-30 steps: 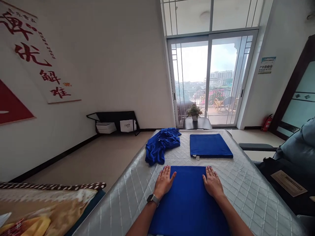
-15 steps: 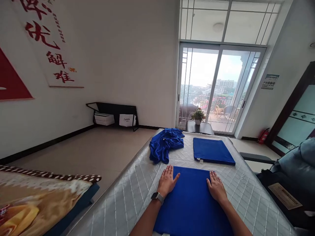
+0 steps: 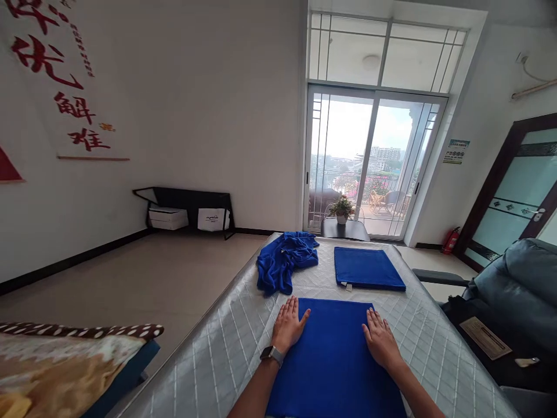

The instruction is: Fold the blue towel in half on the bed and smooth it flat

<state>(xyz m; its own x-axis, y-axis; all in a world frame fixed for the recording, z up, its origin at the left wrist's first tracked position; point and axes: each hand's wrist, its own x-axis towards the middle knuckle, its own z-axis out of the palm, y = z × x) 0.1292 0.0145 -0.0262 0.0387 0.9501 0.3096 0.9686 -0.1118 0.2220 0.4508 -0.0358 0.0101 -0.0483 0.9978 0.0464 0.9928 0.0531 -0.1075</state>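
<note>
A flat blue cloth (image 3: 333, 360), laid out as a rectangle, lies on the silver quilted table cover (image 3: 209, 354) in front of me. My left hand (image 3: 289, 324) rests flat along its left edge, thumb apart from the fingers, with a watch on the wrist. On the opposite edge lies my right hand (image 3: 381, 338), palm down with the fingers stretched out. Beyond them sits a neatly folded blue cloth (image 3: 369, 268) with a small white tag at its near edge. A crumpled blue cloth (image 3: 287, 261) is heaped at the far left.
A dark armchair (image 3: 517, 290) stands close on the right. At the lower left is a bed or padded surface with a patterned blanket (image 3: 78, 360). A potted plant (image 3: 342, 209) stands on a chair past the far end. A black rack (image 3: 191, 200) is by the wall.
My view has turned slightly to the right. My right hand has slid a little toward me along the cloth's right edge; the left hand stays at the left edge.
</note>
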